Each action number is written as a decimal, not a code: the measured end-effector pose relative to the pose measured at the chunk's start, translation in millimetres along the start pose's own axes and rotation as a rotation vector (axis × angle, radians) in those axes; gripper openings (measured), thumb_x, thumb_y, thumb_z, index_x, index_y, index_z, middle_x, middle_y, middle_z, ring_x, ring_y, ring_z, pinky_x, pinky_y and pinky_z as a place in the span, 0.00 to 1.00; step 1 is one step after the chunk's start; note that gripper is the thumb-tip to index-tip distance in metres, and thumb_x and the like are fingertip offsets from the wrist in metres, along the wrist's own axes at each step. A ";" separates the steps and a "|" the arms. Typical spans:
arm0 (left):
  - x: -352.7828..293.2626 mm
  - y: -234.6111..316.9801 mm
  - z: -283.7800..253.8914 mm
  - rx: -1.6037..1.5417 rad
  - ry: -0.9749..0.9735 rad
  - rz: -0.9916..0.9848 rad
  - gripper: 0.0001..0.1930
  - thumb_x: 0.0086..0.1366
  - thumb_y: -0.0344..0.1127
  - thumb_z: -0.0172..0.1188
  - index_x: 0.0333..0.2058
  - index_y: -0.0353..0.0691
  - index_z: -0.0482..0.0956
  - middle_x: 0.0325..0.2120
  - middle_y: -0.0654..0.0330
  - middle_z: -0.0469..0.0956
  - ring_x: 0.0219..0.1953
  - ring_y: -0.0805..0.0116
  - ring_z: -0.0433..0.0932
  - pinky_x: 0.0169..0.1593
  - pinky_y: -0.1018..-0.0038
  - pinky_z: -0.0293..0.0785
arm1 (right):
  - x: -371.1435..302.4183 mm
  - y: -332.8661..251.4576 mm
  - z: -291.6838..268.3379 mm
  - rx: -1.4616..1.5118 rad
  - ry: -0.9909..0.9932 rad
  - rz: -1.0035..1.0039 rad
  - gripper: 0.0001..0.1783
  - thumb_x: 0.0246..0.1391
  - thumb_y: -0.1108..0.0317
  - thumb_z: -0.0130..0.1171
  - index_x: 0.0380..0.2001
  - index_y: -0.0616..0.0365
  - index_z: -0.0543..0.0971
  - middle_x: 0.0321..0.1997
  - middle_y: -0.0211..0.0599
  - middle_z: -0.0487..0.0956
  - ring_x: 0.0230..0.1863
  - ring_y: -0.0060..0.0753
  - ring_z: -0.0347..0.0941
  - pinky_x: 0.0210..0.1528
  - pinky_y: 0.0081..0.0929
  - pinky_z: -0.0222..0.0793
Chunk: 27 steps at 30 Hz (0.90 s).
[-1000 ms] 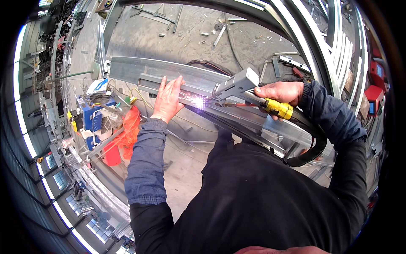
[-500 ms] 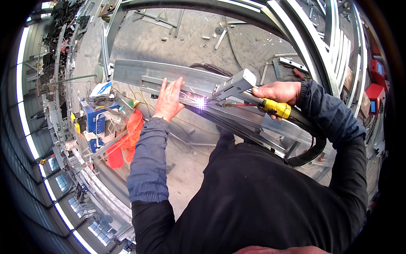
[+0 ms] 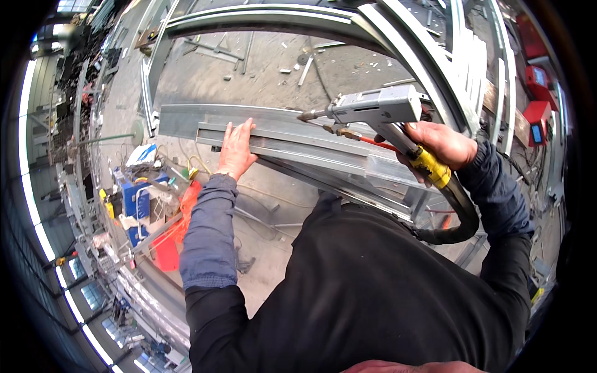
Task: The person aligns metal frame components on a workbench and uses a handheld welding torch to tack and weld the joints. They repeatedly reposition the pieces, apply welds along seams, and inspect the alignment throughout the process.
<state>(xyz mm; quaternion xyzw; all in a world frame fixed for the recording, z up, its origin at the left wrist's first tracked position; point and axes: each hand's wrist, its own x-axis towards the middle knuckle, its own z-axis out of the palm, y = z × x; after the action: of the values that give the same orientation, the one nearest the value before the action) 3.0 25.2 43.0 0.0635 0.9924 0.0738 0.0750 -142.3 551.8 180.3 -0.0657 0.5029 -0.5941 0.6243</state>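
Note:
My left hand (image 3: 236, 150) lies with outstretched fingers over the left part of a grey metal channel (image 3: 305, 146), its palm at the near edge. The channel rests on a wider flat metal beam (image 3: 177, 120). In my right hand (image 3: 443, 147) is a silver handheld welding gun (image 3: 376, 107) with a yellow collar, a red lead and a thick black hose (image 3: 469, 211). The gun's nozzle tip points left and stands above the beam, apart from the channel. No spark shows at the tip.
Large metal frames (image 3: 261, 20) curve along the far side and right. Red machines with screens (image 3: 536, 124) stand at far right. On the left are a blue box (image 3: 134, 199), orange netting (image 3: 189, 205) and a red container (image 3: 166, 255). Metal offcuts (image 3: 306, 71) lie on the floor beyond.
The bright welding flash and sparks at the channel are gone. My right hand has lifted the welding gun up and to the right. My left hand stays on the channel.

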 end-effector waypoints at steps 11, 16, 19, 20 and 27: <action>5.0 1.2 10.2 0.006 0.038 0.063 0.69 0.45 0.31 0.84 0.82 0.50 0.49 0.65 0.64 0.77 0.71 0.59 0.72 0.85 0.47 0.50 | -95.8 104.0 94.1 -0.238 0.373 -0.150 0.31 0.80 0.55 0.59 0.76 0.62 0.71 0.67 0.36 0.80 0.66 0.28 0.73 0.69 0.32 0.70; 12.5 5.3 -1.2 -0.003 -0.035 0.067 0.69 0.47 0.37 0.85 0.83 0.52 0.48 0.62 0.58 0.78 0.70 0.56 0.73 0.85 0.46 0.50 | -100.0 116.1 131.5 -0.351 0.447 -0.085 0.30 0.79 0.54 0.60 0.75 0.58 0.74 0.59 0.34 0.85 0.57 0.25 0.78 0.61 0.28 0.75; 12.7 8.7 -8.5 0.009 -0.082 0.068 0.71 0.46 0.43 0.87 0.83 0.51 0.47 0.64 0.54 0.75 0.72 0.52 0.71 0.85 0.45 0.49 | -98.5 117.6 140.1 -0.449 0.454 0.032 0.30 0.78 0.53 0.61 0.74 0.56 0.75 0.57 0.37 0.87 0.56 0.27 0.80 0.61 0.28 0.75; 13.6 10.7 -11.0 0.018 -0.095 0.069 0.72 0.46 0.45 0.87 0.83 0.51 0.46 0.65 0.53 0.74 0.73 0.51 0.70 0.85 0.44 0.48 | -95.4 123.9 141.0 -0.470 0.467 0.010 0.30 0.78 0.53 0.61 0.74 0.56 0.75 0.57 0.38 0.87 0.56 0.27 0.80 0.61 0.28 0.76; 17.6 124.5 -7.8 -0.002 0.055 0.469 0.74 0.48 0.55 0.87 0.84 0.44 0.44 0.69 0.48 0.71 0.76 0.48 0.66 0.85 0.46 0.47 | -78.9 131.8 149.8 -0.455 0.486 -0.013 0.30 0.77 0.52 0.62 0.74 0.54 0.75 0.58 0.39 0.88 0.57 0.28 0.82 0.62 0.30 0.76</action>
<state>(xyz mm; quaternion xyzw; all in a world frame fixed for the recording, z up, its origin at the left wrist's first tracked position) -1.1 148.7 67.6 0.2903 0.9521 0.0917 0.0288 69.2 575.9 206.9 -0.0631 0.7564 -0.4689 0.4518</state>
